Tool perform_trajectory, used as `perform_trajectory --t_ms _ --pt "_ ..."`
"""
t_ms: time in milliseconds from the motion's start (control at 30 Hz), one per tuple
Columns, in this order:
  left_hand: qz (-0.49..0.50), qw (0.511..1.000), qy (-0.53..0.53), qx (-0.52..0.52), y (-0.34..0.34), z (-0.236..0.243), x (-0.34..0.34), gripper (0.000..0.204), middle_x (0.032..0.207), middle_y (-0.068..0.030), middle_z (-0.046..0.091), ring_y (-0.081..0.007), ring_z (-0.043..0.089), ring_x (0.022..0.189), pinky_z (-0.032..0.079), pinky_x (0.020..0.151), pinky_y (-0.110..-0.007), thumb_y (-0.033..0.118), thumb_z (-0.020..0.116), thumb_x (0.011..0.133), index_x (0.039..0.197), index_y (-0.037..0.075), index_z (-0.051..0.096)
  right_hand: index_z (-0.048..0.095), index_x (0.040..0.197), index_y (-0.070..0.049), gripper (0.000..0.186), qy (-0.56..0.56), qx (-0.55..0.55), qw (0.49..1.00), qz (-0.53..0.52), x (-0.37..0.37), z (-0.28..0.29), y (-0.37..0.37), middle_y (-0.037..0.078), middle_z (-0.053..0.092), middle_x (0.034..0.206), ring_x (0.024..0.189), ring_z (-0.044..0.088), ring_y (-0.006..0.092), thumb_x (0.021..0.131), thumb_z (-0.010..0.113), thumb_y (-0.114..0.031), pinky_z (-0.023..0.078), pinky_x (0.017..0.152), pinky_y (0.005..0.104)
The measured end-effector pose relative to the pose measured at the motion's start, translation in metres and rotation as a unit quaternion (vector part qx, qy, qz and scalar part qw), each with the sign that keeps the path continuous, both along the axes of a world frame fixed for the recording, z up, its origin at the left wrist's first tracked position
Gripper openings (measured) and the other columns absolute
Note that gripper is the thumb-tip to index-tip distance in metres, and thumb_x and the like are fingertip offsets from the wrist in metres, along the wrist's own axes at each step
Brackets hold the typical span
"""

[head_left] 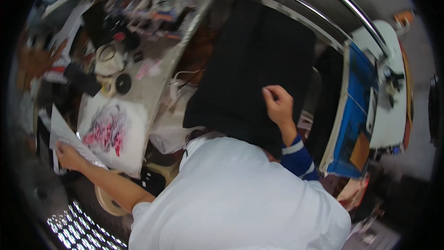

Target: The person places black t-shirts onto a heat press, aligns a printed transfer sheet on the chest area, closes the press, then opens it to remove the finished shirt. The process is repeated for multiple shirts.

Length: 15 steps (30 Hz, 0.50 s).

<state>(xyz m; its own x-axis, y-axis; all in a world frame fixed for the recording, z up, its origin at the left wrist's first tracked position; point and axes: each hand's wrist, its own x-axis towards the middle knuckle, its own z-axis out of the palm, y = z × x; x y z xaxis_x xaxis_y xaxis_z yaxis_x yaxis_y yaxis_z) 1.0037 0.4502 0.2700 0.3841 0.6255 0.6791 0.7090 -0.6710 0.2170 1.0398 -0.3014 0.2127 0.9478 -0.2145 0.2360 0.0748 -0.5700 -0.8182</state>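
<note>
My left hand grips the lower edge of a thin whitish sheet, partly glossy and tilted. Beside and partly behind it lies a white printed sheet with a pink and grey design, on the cluttered table. Over a large black cloth-like panel, my right hand hovers with its fingers curled in, and nothing shows in it. A blue sleeve with a pale band covers that forearm. Whether this hand touches the panel, I cannot tell.
The table at left carries a black tape roll, a cream-coloured round item and many blurred packets. Chrome rails rise behind the panel. On the right stand a blue framed screen and a white board.
</note>
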Motion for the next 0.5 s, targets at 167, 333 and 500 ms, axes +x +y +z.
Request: perform_trajectory --t_ms 167,333,500 --pt "0.022 0.988 0.123 -0.090 0.030 -0.035 0.060 0.055 0.121 -0.0280 0.072 -0.0525 0.065 0.112 0.049 0.102 -0.053 0.044 0.047 0.100 0.127 0.003 0.072 0.075 0.100 0.001 0.014 -0.016 0.054 0.997 0.056 0.000 0.002 0.011 0.011 0.074 0.092 0.081 0.072 0.0205 0.095 0.072 -0.012 0.055 0.069 0.0309" --pt "0.021 0.994 -0.033 -0.104 0.020 0.001 0.062 0.050 0.116 -0.0277 0.073 -0.0475 0.068 0.108 0.051 0.096 -0.056 0.043 0.051 0.100 0.118 0.004 0.078 0.075 0.100 0.002 0.014 0.042 0.050 0.998 0.019 -0.027 -0.001 -0.003 0.012 0.074 0.093 0.083 0.071 0.0181 0.096 0.072 -0.011 0.055 0.075 0.0301" --pt "-0.185 0.977 -0.065 -0.083 -0.221 0.121 0.062 0.042 0.116 -0.0214 0.076 -0.0355 0.071 0.107 0.052 0.097 -0.043 0.036 0.058 0.107 0.118 -0.001 0.075 0.075 0.106 0.000 0.023 0.089 0.197 0.976 0.003 -0.031 -0.008 -0.011 0.010 0.075 0.098 0.089 0.073 0.0213 0.101 0.071 -0.023 0.057 0.080 0.0323"
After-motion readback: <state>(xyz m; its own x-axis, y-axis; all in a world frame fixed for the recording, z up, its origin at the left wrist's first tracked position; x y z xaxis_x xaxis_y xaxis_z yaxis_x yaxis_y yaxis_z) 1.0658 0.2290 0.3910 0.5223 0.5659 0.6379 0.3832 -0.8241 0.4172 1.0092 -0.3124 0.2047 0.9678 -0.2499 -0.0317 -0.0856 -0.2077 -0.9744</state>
